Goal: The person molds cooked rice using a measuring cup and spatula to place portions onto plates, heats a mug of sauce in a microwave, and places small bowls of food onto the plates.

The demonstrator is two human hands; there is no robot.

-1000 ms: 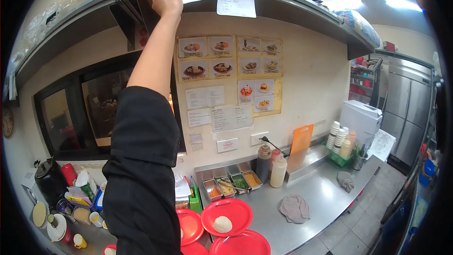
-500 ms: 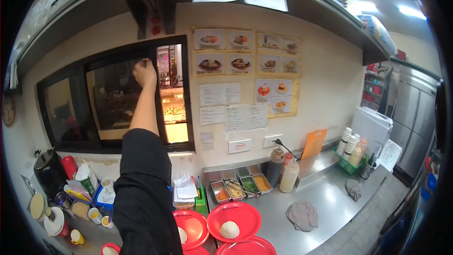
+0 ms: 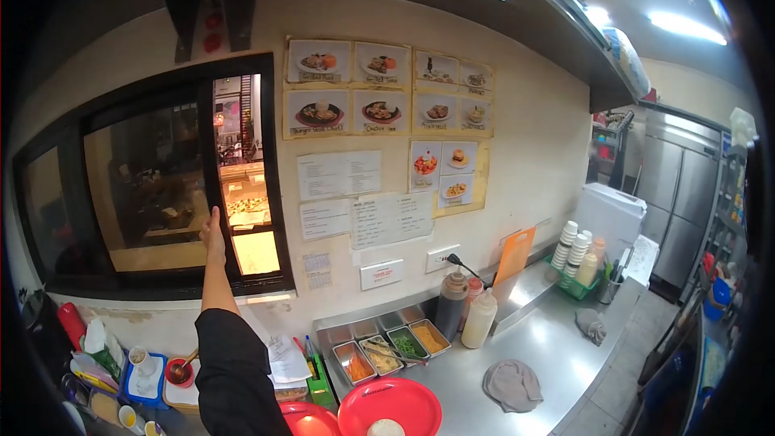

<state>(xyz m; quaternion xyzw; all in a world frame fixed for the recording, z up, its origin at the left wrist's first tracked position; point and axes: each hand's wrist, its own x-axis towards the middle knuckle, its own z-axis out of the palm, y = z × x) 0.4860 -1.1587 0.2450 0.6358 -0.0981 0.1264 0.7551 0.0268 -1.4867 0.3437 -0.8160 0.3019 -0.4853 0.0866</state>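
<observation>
My left hand [image 3: 211, 236] reaches out on a black-sleeved arm to the dark frame of the sliding window [image 3: 211, 157]. One digit points up along the frame edge and the others bend leftward, with no held item showing. Whether the fingers touch the frame I cannot tell. Right of the hand, the window gap [image 3: 246, 194] shows a lit room beyond. Below on the steel counter are red plates [image 3: 390, 405], one bearing a white mound of what looks like rice [image 3: 386, 428]. My right hand is out of view.
Metal tubs [image 3: 408, 345] of toppings stand behind the plates, beside sauce bottles [image 3: 479, 319]. A grey cloth [image 3: 513, 386] lies to the right. An orange board [image 3: 513, 255] leans on the wall near a green basket [image 3: 575, 274] of cups. Blue trays [image 3: 145, 379] sit lower left.
My left hand has come down from high on the window to the lower part of its frame. The view has turned right and closer to the wall.
</observation>
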